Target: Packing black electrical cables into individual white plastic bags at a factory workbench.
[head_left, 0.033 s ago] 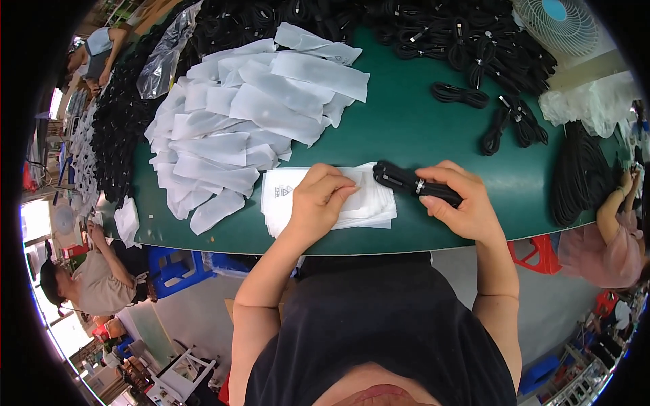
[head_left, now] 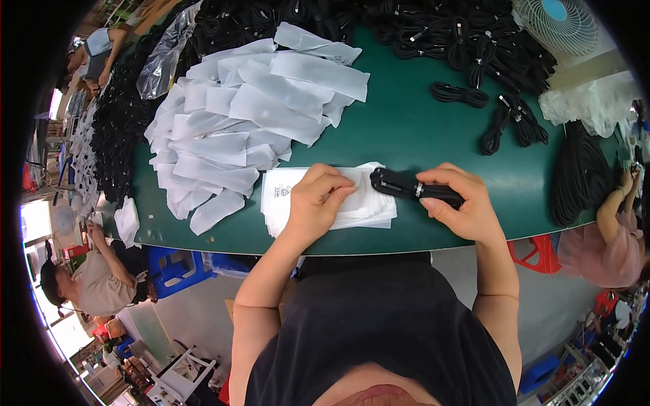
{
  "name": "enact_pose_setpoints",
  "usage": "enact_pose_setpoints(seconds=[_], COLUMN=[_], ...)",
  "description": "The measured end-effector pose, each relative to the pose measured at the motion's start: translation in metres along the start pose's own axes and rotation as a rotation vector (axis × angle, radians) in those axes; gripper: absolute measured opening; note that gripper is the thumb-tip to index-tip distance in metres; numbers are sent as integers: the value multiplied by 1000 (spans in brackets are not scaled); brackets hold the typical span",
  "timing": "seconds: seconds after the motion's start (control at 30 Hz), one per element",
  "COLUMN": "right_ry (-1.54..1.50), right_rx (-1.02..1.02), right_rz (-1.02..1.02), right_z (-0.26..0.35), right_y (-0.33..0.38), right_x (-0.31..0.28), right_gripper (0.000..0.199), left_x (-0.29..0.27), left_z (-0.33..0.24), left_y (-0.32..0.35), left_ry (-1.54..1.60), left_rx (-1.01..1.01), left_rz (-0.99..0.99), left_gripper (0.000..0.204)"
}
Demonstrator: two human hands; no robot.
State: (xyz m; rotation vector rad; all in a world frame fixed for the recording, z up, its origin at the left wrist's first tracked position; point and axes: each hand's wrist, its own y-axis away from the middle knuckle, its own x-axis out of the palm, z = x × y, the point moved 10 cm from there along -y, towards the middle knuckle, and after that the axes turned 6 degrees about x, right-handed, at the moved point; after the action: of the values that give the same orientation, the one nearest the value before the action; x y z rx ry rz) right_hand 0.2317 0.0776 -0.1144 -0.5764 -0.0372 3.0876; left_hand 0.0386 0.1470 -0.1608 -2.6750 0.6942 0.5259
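Note:
A stack of flat white translucent bags [head_left: 362,215] lies at the table's near edge in front of me. My left hand [head_left: 319,199] rests over its middle, thumb and fingertips pinched on the top bag. Just right of it, my right hand [head_left: 460,199] is closed around a bundled black cable [head_left: 394,184]. The cable's looped left end reaches over the right end of the stack, beside the top bag's edge. Whether that end is inside the bag's mouth I cannot tell. A pale band with a metallic glint shows at the cable's middle, by my fingertips.
Filled white bags [head_left: 250,108] form a heap at the left. Bundled black cables [head_left: 467,40] pile up along the back, a few lying loose nearer. A fan [head_left: 558,24] stands at the far right, above a thick black coil [head_left: 579,179]. Other people sit at both sides.
The cable's looped end has shifted very slightly left over the stack. My left hand has hardly moved.

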Motion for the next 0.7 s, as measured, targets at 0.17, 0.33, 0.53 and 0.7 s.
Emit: enact_pose_setpoints(seconds=[0.17,0.33,0.53,0.7], right_ry=[-160,2,106,238], right_rx=[35,-42,-156,-283], right_rz=[74,39,-13,-68], right_z=[-6,9,53,104], right_y=[-1,-5,-12,-11], right_x=[10,19,27,27], right_gripper=[23,21,17,45], left_x=[-5,-4,-3,-9], left_z=[5,4,-30,-76], left_y=[1,4,-2,-12], left_ry=[179,327,354,456], left_rx=[-12,-23,151,279], left_rz=[-32,-57,-105,-110], left_gripper=[6,6,8,7])
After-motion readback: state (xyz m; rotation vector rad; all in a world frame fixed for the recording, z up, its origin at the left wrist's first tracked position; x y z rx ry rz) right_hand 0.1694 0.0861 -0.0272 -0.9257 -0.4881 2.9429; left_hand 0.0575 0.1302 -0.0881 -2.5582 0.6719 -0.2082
